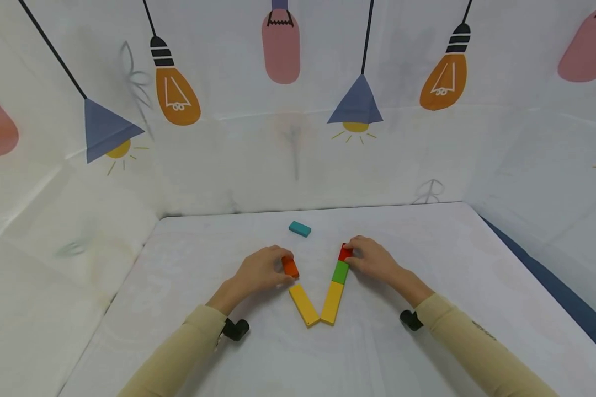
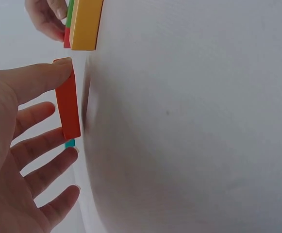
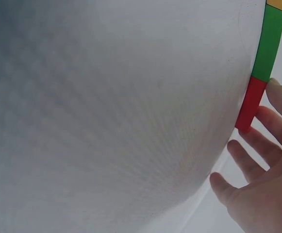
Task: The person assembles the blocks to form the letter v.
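Note:
Between thumb and fingers, my left hand [image 1: 262, 270] pinches an orange block [image 1: 291, 267]. The left wrist view shows this block [image 2: 69, 107] held slightly off the table, with a shadow beside it. Just below it in the head view lies a yellow block [image 1: 304, 305], tilted. A second yellow block [image 1: 332, 304] meets its lower end, forming a V. Up the right branch follow a green block [image 1: 340, 272] and a red block [image 1: 345, 253], end to end. My right hand [image 1: 374, 262] holds the red block, thumb near its joint with the green one, fingertips at its far end.
A teal block [image 1: 300, 229] lies alone toward the back of the white table [image 1: 218, 231]. Behind the table hangs a pale cloth [image 1: 298, 149] printed with lamps and bulbs. Each wrist carries a small black device [image 1: 236, 330].

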`<state>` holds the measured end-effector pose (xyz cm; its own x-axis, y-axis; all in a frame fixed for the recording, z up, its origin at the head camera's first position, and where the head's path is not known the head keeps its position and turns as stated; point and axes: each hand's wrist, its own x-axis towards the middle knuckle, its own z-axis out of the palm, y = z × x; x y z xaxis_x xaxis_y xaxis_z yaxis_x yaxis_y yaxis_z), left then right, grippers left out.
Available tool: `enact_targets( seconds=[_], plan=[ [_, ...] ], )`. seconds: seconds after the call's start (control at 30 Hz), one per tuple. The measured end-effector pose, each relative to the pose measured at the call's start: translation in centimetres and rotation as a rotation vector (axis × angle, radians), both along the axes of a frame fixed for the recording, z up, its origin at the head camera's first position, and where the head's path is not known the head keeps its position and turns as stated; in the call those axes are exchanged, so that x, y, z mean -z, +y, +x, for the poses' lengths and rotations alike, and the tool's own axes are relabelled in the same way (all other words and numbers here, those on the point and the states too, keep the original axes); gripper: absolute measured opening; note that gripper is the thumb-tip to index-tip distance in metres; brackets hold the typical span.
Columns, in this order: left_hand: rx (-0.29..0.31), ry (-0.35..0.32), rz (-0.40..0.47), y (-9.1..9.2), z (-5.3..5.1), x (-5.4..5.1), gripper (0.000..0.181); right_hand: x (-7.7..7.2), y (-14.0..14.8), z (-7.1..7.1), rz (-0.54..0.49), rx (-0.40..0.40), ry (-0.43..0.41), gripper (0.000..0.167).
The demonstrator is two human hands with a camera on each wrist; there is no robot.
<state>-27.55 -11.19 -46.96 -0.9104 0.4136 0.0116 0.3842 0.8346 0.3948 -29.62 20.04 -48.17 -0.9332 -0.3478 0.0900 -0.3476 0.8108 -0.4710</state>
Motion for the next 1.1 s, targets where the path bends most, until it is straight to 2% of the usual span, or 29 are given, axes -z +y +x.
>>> enact_targets(
  seconds=[0.27,0.73,1.1],
  plan=[
    [0.000,0.026,-0.018,-0.1,0.4,0.2,0.045,-0.1,0.1,0.2,-0.007,-0.006,0.010,0.034],
    [0.018,0.078,-0.007,-0.2,1.0,0.0,0.040,-0.2,0.2,0.2,-0.023,-0.021,0.023,0.033],
    [0.014,0.064,-0.016,-0.5,1.1,0.5,0.038,0.0,0.1,0.2,0.007,-0.011,0.025,0.034]
  ],
)
